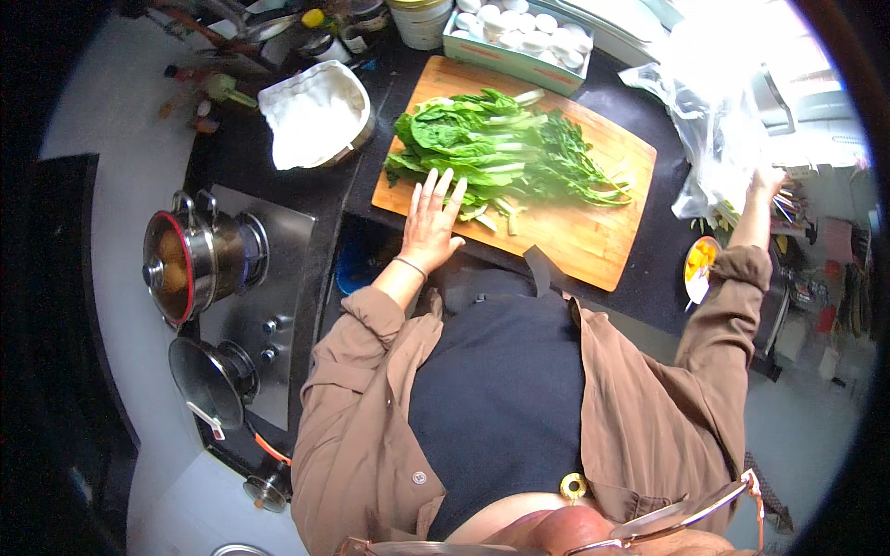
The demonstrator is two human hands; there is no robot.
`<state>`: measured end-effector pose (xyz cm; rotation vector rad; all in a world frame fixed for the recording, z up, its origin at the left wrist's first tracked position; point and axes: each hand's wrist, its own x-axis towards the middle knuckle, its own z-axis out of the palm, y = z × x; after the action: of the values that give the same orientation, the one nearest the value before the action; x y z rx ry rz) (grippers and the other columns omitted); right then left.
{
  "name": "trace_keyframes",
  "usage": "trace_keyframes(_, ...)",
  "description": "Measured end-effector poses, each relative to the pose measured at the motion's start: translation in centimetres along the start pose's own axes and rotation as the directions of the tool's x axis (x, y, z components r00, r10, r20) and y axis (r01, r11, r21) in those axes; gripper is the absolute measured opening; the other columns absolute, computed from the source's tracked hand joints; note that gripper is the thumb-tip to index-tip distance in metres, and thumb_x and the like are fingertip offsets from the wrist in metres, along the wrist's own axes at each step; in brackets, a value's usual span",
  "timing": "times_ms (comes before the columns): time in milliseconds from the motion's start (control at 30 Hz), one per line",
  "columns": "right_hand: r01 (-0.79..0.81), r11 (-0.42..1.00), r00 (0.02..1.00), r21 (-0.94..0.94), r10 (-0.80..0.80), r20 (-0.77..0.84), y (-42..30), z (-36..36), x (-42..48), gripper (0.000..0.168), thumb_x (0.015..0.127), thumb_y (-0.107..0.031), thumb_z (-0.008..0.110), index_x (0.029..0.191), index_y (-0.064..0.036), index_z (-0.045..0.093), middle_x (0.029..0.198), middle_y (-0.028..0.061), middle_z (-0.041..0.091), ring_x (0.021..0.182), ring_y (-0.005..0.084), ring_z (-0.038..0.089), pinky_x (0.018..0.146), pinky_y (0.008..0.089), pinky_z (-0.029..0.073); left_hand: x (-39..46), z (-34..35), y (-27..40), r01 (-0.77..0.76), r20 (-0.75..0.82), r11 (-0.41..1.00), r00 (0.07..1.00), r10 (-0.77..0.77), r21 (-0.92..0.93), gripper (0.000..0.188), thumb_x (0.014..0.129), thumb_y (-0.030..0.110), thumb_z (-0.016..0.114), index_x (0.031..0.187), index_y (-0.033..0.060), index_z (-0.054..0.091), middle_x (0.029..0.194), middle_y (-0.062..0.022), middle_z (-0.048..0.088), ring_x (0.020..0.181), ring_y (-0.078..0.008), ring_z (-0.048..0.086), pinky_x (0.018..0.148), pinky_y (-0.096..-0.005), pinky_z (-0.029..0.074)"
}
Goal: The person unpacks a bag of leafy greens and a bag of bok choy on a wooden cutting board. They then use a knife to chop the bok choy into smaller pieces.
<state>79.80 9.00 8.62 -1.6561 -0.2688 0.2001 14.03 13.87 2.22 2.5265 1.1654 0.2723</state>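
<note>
My left hand (pixel 431 226) lies with fingers spread at the near edge of the leafy greens (pixel 466 139), its fingertips over the lowest leaves. The greens rest on a wooden cutting board (pixel 563 243), pale stalks towards the right. Beside them is a bunch of finer-leaved green herbs (pixel 580 163). Some short cut stalk pieces (pixel 511 217) lie close to my left fingers. My right hand (pixel 768 179) reaches far to the right, next to a clear plastic bag (pixel 709 146). Glare and the small size hide whether its fingers hold anything.
A carton of white eggs (pixel 518 66) stands behind the board. At left are a cloth-lined bowl (pixel 316 115), a lidded pot (pixel 184 264) with brown round contents over a lit burner, and a frying pan (pixel 208 386). A plate of orange pieces (pixel 699 264) sits near my right forearm.
</note>
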Motion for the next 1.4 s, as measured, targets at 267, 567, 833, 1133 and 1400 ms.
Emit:
trace_keyframes(267, 0.935, 0.239, 0.243, -0.261, 0.099, 0.965, 1.2, 10.1, -28.7, 0.106, 0.053, -0.035, 0.084, 0.137, -0.005, 0.027, 0.136, 0.0178, 0.037, 0.129, 0.0341, 0.032, 0.108, 0.0441, 0.023, 4.5, 1.9, 0.3, -0.122, 0.26, 0.947, 0.965, 0.042, 0.297, 0.119, 0.049, 0.033, 0.085, 0.144, 0.0166, 0.016, 0.15, -0.011, 0.01, 0.139, -0.0339, 0.003, 0.109, -0.0552, 0.008)
trace_keyframes(567, 0.962, 0.115, 0.218, -0.246, 0.211, 0.953, 8.4, 11.0, -27.2, 0.052, 0.06, -0.023, 0.075, 0.104, -0.008, 0.052, 0.098, 0.0153, 0.059, 0.095, 0.0352, 0.056, 0.084, 0.049, 0.042, 5.6, 2.4, 0.1, -0.115, 0.282, 0.947, 0.959, 0.027, 0.299, 0.103, 0.059, 0.016, 0.075, 0.144, 0.0152, 0.016, 0.149, -0.0119, 0.014, 0.139, -0.0328, 0.007, 0.109, -0.0561, 0.008)
trace_keyframes(833, 0.829, 0.407, 0.401, -0.384, 0.047, 0.915, 7.0, 4.9, -26.1, 0.036, 0.07, -0.02, 0.066, 0.099, -0.005, 0.05, 0.088, 0.019, 0.059, 0.082, 0.038, 0.058, 0.072, 0.0433, 0.046, 5.8, 2.4, 0.3, -0.101, 0.245, 0.955, 0.969, 0.031, 0.279, 0.113, 0.052, 0.018, 0.081, 0.144, 0.0156, 0.015, 0.148, -0.0129, 0.016, 0.138, -0.0353, 0.008, 0.109, -0.0548, 0.011)
trace_keyframes(1133, 0.745, 0.606, 0.626, -0.28, -0.488, 0.608, -0.4, 1.2, -21.0, 0.036, 0.069, -0.013, 0.064, 0.102, -0.004, 0.052, 0.084, 0.0211, 0.059, 0.079, 0.0415, 0.057, 0.067, 0.0447, 0.047, 5.9, 2.6, 0.2, -0.098, 0.282, 0.951, 0.959, 0.012, 0.293, 0.117, 0.051, 0.026, 0.086, 0.144, 0.0182, 0.016, 0.149, -0.0125, 0.011, 0.138, -0.0351, 0.006, 0.109, -0.0544, 0.011)
trace_keyframes(1400, 0.47, 0.796, 0.882, -0.382, -0.402, 0.248, -0.9, -0.3, -14.7, 0.032, 0.072, -0.017, 0.062, 0.098, 0.001, 0.056, 0.087, 0.0195, 0.065, 0.083, 0.0343, 0.063, 0.073, 0.037, 0.048, 6.2, 2.7, 0.7, -0.068, 0.305, 0.952, 0.952, -0.027, 0.298, 0.111, 0.054, 0.024, 0.083, 0.144, 0.0179, 0.018, 0.149, -0.011, 0.013, 0.138, -0.033, 0.008, 0.109, -0.054, 0.012)
